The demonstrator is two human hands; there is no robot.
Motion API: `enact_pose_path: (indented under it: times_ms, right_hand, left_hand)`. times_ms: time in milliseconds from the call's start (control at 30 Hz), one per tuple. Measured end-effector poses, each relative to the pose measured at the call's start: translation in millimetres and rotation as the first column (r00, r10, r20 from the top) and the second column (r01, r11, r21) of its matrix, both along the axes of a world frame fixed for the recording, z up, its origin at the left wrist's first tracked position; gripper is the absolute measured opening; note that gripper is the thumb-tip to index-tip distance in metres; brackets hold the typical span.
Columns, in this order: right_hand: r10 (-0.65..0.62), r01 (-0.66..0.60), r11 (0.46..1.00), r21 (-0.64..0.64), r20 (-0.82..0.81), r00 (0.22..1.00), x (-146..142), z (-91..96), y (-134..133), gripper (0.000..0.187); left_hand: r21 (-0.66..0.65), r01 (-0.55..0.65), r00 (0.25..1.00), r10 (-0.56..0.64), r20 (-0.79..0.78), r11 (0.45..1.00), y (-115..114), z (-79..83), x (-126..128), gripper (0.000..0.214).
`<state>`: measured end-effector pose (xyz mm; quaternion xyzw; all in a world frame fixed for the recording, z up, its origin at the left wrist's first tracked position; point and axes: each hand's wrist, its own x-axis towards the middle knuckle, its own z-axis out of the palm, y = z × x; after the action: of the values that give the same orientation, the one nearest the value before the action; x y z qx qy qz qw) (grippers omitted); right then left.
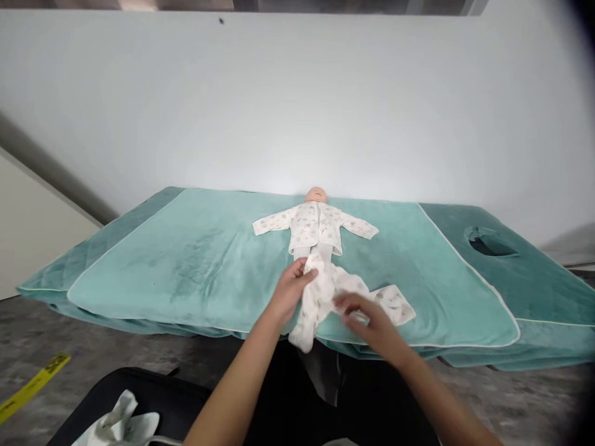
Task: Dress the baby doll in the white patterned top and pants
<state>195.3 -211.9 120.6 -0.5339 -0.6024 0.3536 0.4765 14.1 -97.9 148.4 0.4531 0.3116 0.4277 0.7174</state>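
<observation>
on the green bed (186, 260) the doll (316, 226) lies head far; left hand (292, 285) pinches the pants (320, 303) at their far end (right hand (372, 319) blurry, can't tell its grip).

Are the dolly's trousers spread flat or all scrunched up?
Scrunched up: the trousers bunch in folds between the left hand and right hand, one leg hanging off the towel.
</observation>
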Motion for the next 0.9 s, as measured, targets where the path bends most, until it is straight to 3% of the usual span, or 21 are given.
enact_pose_path:
  times_ms: [67, 100, 167, 267, 333, 433, 567, 633, 700, 800, 900]
  right_hand:
    - [-0.197, 0.184, 0.971, 0.153, 0.073, 0.978, 19, 24.7, 24, 0.025]
    - [-0.227, 0.202, 0.957, 0.208, 0.102, 0.969, 25, 37.1, 35, 0.031]
    - [-0.15, 0.11, 0.962, 0.249, 0.148, 0.978, 30, 59.4, 58, 0.039]
    - [0.115, -0.138, 0.971, 0.196, 0.123, 0.986, 25, 82.7, 89, 0.046]
    - [0.222, -0.229, 0.961, 0.156, 0.059, 0.973, 19, 91.9, 107, 0.046]
    - [0.218, -0.215, 0.967, 0.141, -0.01, 0.976, 11, 103.2, 128, 0.04]
    - [0.174, -0.166, 0.976, 0.141, -0.042, 0.984, 11, 129.3, 140, 0.04]
    - [0.189, -0.186, 0.975, 0.12, -0.012, 0.982, 12, 148.8, 140, 0.04]
    - [0.214, -0.22, 0.969, 0.117, 0.059, 0.975, 11, 169.7, 140, 0.04]
    - [0.247, -0.275, 0.947, 0.166, 0.173, 0.954, 6, 197.3, 141, 0.04]
    - [0.267, -0.313, 0.922, 0.23, 0.21, 0.941, 2, 216.5, 143, 0.039]
  left_hand:
    - [0.069, -0.004, 1.0, 0.002, 0.019, 0.998, 14, 22.8, 2, 0.031]
    - [0.105, -0.001, 0.999, -0.002, 0.035, 0.994, 20, 33.9, 2, 0.03]
    - [0.18, 0.02, 0.997, -0.033, 0.069, 0.983, 26, 55.0, 4, 0.028]
    - [0.273, 0.067, 0.993, -0.091, 0.076, 0.96, 29, 83.2, 3, 0.028]
    - [0.308, 0.086, 0.994, -0.102, 0.038, 0.948, 30, 99.5, 1, 0.03]
    - [0.352, 0.056, 0.998, -0.051, -0.023, 0.934, 33, 121.0, -6, 0.032]
    - [0.433, -0.1, 0.976, 0.173, -0.132, 0.896, 44, 144.7, -20, 0.03]
    - [0.514, -0.164, 0.915, 0.324, -0.24, 0.842, 52, 153.0, -27, 0.03]
    - [0.627, -0.152, 0.827, 0.446, -0.343, 0.764, 61, 158.1, -29, 0.034]
    - [0.772, 0.053, 0.73, 0.503, -0.462, 0.634, 65, 161.4, -24, 0.046]
    - [0.816, 0.191, 0.667, 0.537, -0.516, 0.546, 57, 165.5, -13, 0.028]
